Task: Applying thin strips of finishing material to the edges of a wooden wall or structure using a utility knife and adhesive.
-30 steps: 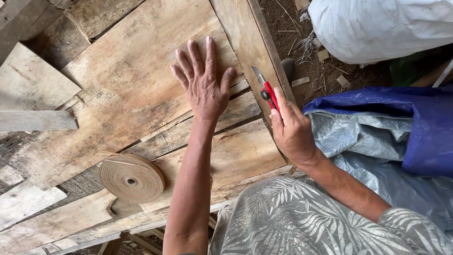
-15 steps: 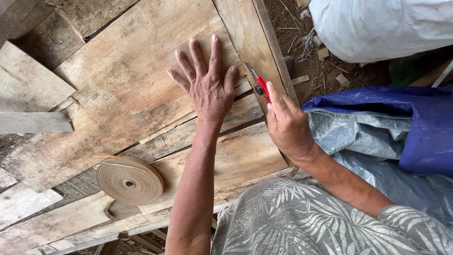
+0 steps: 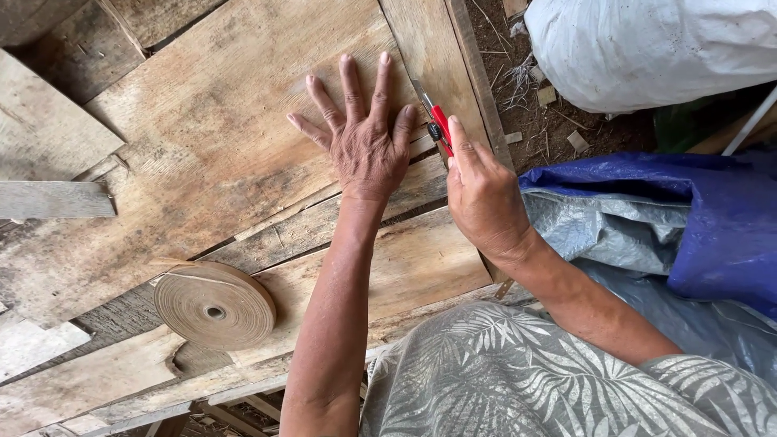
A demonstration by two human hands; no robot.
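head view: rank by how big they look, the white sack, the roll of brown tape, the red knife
1. white sack, though the frame cuts it off
2. roll of brown tape
3. red knife, mostly hidden under the right hand

Rough bench of weathered wooden planks (image 3: 97,243), a thin sheet of wood veneer (image 3: 218,137) lying flat across it, a brown roll of paper tape (image 3: 214,305) resting flat near its lower edge, bare ground (image 3: 534,113) beside.
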